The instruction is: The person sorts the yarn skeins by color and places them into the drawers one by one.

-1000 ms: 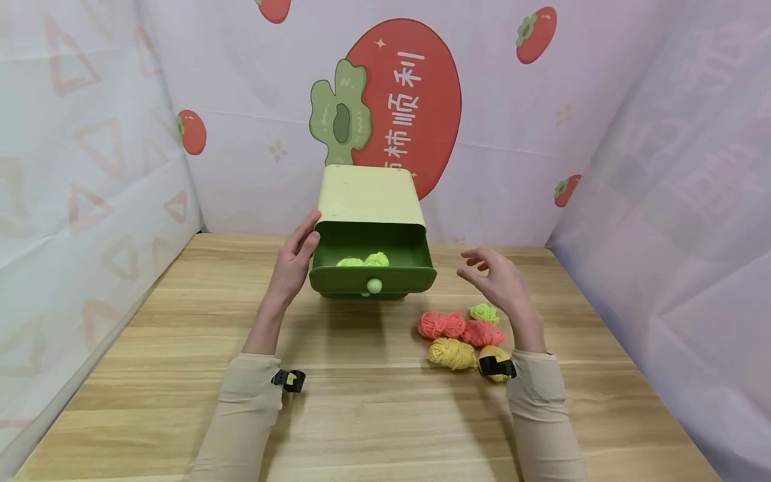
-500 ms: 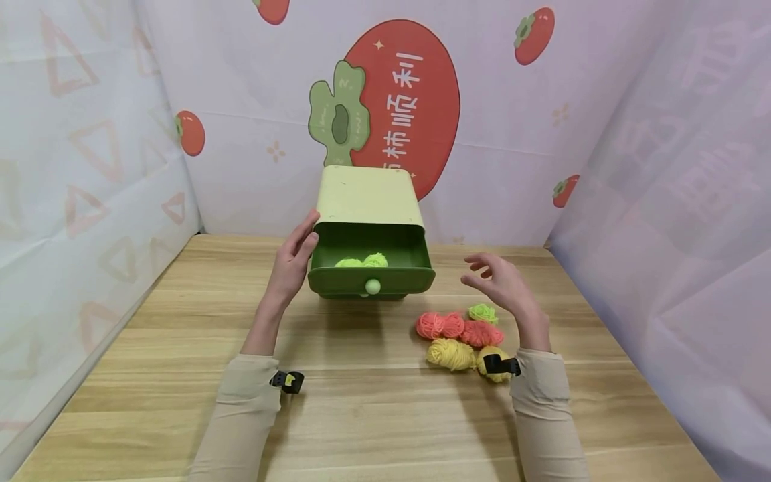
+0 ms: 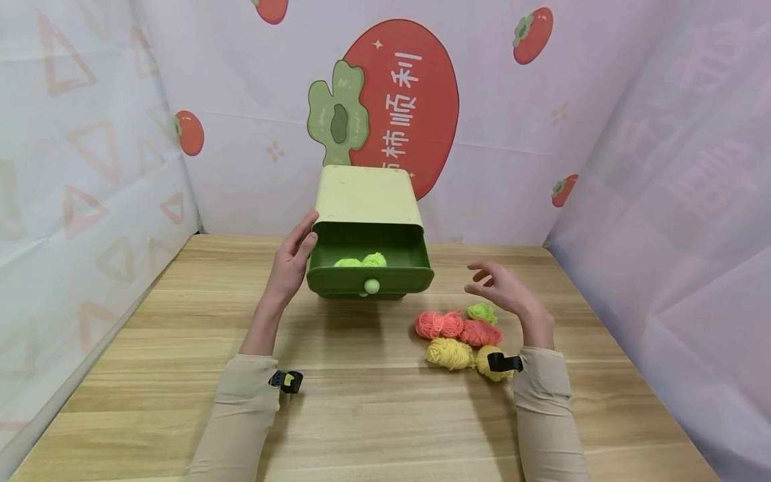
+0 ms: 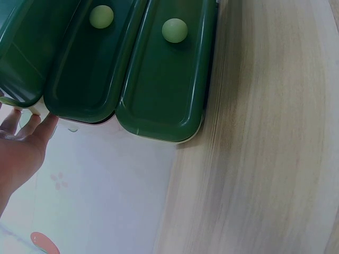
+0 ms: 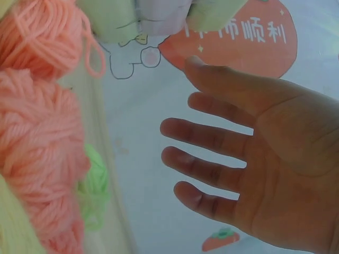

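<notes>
A pale green cabinet stands at the back of the wooden table. Its top dark green drawer is pulled out, with light green yarn inside. My left hand rests flat against the cabinet's left side, fingers straight. In the left wrist view that left hand touches the cabinet edge beside the lower drawer fronts. My right hand hovers open and holds nothing, just above a small green yarn ball. In the right wrist view its fingers are spread, with pink yarn on the left.
Two pink yarn balls and two yellow ones lie in a cluster right of the drawer; one yellow ball is partly hidden by my wrist strap. Printed fabric walls close the table in on three sides.
My right hand has drifted down and slightly right, closer to the yarn cluster. The left hand and the drawer have not moved.
</notes>
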A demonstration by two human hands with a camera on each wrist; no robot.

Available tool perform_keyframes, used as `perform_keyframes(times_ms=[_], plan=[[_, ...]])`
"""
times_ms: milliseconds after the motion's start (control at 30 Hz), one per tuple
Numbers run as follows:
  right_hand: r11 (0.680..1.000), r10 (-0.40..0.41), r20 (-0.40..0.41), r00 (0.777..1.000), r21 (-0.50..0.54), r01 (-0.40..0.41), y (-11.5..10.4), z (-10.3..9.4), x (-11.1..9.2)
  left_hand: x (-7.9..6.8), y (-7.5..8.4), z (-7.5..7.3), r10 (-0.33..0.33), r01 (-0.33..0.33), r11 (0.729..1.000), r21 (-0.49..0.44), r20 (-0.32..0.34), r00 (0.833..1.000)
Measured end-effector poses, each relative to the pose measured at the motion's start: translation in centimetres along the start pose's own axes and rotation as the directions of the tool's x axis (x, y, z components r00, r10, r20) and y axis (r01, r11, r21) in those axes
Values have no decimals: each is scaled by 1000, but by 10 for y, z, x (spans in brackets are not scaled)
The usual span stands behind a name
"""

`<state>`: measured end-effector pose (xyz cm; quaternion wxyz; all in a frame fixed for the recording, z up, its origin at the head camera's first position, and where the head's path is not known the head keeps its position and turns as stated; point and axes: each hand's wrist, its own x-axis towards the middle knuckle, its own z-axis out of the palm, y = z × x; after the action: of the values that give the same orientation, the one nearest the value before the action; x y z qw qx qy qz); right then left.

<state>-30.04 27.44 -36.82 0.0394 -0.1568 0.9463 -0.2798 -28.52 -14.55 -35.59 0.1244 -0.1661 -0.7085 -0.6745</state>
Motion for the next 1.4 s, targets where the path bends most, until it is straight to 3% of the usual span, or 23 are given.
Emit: perform_keyframes(times_ms=[267, 767, 1200, 1400], plan=[[999, -47, 48, 998, -5, 47, 14, 1, -3, 0, 0, 0, -3, 3, 1000, 0, 4, 1000], [999, 46, 187, 981, -28, -42, 34, 5, -4, 0, -1, -2, 5, -5, 1000, 7, 5, 1000], [981, 181, 307, 934, 15, -195, 46, 7, -10, 1, -2, 1, 5, -5, 1000, 7, 12, 1000], [981, 169, 314, 934, 35, -189, 48, 8, -5, 2, -6, -1, 19, -19, 1000, 12, 10, 1000]])
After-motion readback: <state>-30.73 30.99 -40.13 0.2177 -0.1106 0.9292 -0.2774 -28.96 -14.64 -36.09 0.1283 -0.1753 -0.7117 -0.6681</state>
